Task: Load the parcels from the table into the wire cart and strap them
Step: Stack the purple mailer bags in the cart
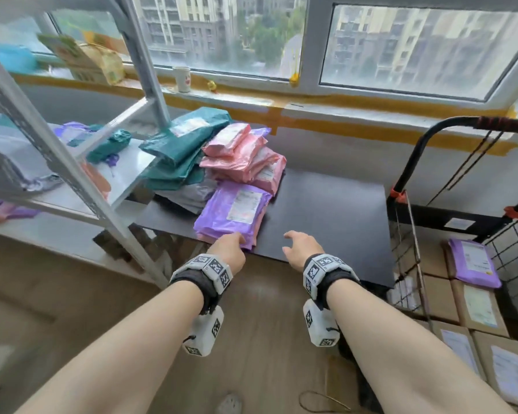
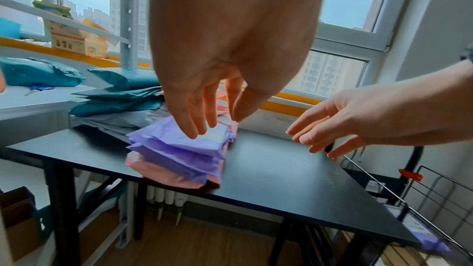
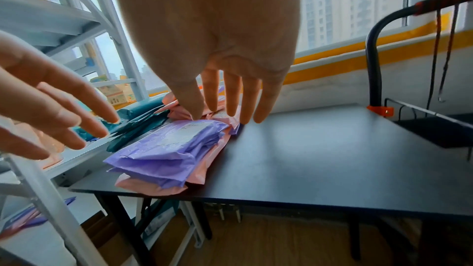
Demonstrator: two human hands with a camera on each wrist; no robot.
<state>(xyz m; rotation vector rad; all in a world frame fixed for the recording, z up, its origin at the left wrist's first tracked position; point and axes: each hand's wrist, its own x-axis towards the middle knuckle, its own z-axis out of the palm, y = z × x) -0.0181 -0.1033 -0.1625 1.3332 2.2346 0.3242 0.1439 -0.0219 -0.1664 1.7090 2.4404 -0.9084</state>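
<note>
A purple parcel (image 1: 235, 209) tops a small stack at the near edge of the black table (image 1: 326, 210), with a pink one (image 2: 166, 175) under it. Behind lie pink parcels (image 1: 243, 156) and teal parcels (image 1: 180, 144). My left hand (image 1: 237, 239) reaches over the purple parcel's (image 2: 179, 149) near corner with straight, spread fingers (image 2: 194, 124); whether it touches is unclear. My right hand (image 1: 290, 242) hovers open over bare tabletop to the right of the stack, fingers (image 3: 232, 100) spread. The wire cart (image 1: 407, 249) stands at the right, holding cardboard boxes (image 1: 476, 306) and a purple parcel (image 1: 474, 262).
A grey metal shelf unit (image 1: 57, 162) stands close on the left, its post leaning across the table's left end, with more parcels on it. Dark cords (image 1: 473, 156) hang from the cart handle (image 1: 425, 144). A cup (image 1: 182, 79) sits on the window sill.
</note>
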